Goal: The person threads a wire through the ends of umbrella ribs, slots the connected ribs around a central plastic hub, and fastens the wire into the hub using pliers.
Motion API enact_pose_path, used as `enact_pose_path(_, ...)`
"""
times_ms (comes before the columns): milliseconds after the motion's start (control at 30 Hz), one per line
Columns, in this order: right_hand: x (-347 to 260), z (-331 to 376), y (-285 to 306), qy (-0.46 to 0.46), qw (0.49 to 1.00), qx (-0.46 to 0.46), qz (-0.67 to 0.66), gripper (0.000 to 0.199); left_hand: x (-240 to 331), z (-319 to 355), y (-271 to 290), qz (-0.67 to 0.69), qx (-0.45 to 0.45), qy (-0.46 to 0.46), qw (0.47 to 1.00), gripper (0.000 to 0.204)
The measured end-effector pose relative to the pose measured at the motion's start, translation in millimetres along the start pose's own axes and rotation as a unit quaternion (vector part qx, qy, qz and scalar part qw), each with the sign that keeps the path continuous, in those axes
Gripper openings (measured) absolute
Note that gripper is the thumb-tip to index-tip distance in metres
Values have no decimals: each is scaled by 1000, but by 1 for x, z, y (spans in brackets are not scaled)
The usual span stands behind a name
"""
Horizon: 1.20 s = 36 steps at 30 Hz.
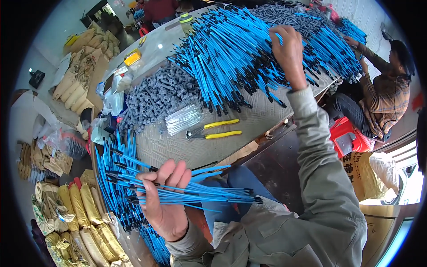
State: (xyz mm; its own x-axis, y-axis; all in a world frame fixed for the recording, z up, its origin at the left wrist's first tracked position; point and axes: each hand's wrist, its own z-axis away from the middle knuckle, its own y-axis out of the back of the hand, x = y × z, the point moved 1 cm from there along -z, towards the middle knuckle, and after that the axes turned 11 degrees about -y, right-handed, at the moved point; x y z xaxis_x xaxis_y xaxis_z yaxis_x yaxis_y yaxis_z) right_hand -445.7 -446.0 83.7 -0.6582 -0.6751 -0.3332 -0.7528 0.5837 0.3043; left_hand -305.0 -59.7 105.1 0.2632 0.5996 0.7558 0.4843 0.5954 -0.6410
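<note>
In my left hand (167,218), fingers curled round it, lies a loose bundle of thin blue rods (213,196) with black end caps. The bundle is held roughly level above my lap, its rods fanning out on both sides of the hand. My right hand (289,55) reaches over a large heap of similar blue rods (229,49) on the table. Its fingers are bent and closed at the heap's right side; what they hold, if anything, is hidden. Yellow-handled pliers (215,129) rest in front of the heap, beside a packet of thin white strips (183,119).
Grey plastic fittings (158,95) are piled left of the rods, with another grey pile (284,18) at the back. More blue rods (118,191) lie at my left. Filled sacks (80,209) stack beyond them. A co-worker (384,89) sits at the right by a red stool (349,138).
</note>
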Motion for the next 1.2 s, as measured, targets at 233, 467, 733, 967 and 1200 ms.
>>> enact_pose_path(233, -44, -52, -98, 35, 969, -234, 64, 27, 11, 7, 14, 87, -139, -31, 986, 20)
enact_pose_path(467, -63, -41, -149, 82, 951, -228, 192, 24, 8, -7, 35, 108, -82, 6, 991, 26)
enact_pose_path(733, -83, -66, -147, -75, 928, -342, -130, 23, -1, -7, 47, 104, -95, 31, 990, 27)
enact_pose_path(967, -185, -3, -115, 177, 851, -461, -180, 25, 10, 3, 47, 65, -32, 22, 997, 24)
enact_pose_path(1200, -113, 3, -130, 192, 945, -263, -5, 24, 11, 17, 67, 68, -68, 21, 995, 22)
